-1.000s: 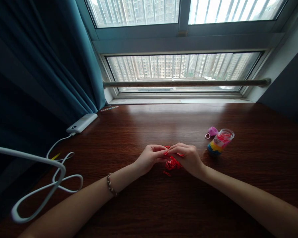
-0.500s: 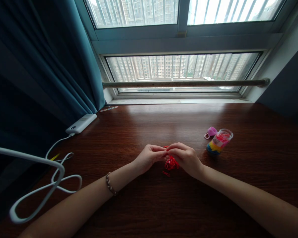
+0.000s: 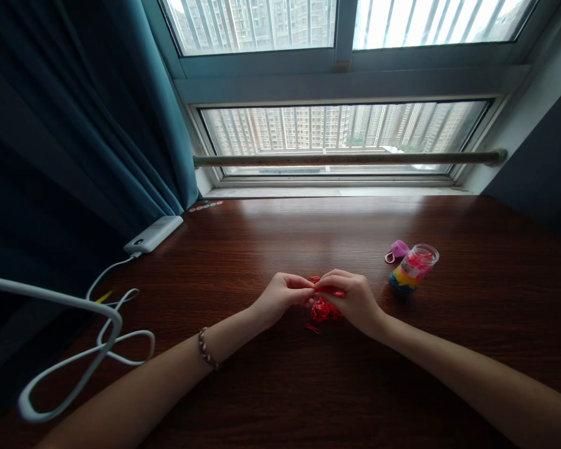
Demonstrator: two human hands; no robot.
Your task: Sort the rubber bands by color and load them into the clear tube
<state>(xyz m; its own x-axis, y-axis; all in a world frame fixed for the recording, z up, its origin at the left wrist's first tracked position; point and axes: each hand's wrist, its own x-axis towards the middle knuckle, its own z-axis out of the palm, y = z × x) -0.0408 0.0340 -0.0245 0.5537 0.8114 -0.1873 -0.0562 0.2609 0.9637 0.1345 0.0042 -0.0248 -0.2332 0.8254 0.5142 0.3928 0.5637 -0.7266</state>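
A small heap of thin red rubber bands (image 3: 325, 310) lies on the table under my fingers, with a stray one just in front of it. My left hand (image 3: 283, 298) comes in from the left, thumb and index finger pinched at the heap's upper edge. From the other side my right hand (image 3: 353, 298) meets it, its fingertips also pinched together. A bit of red shows between the two pinches, seemingly a rubber band held by both; its exact shape is too small to make out. The fingers partly cover the heap.
Right of my hands stands an open glass jar (image 3: 414, 268) with layers of pink, yellow and blue inside. Its pink lid (image 3: 399, 249) with a loop lies behind it. At left are a white power bank (image 3: 154, 234) and a looping white cable (image 3: 115, 318). A blue curtain (image 3: 121, 112) hangs there.
My right fingers have opened apart a little and shifted slightly, baring more of the red bands beneath. My left hand keeps its pinch in nearly the same place.
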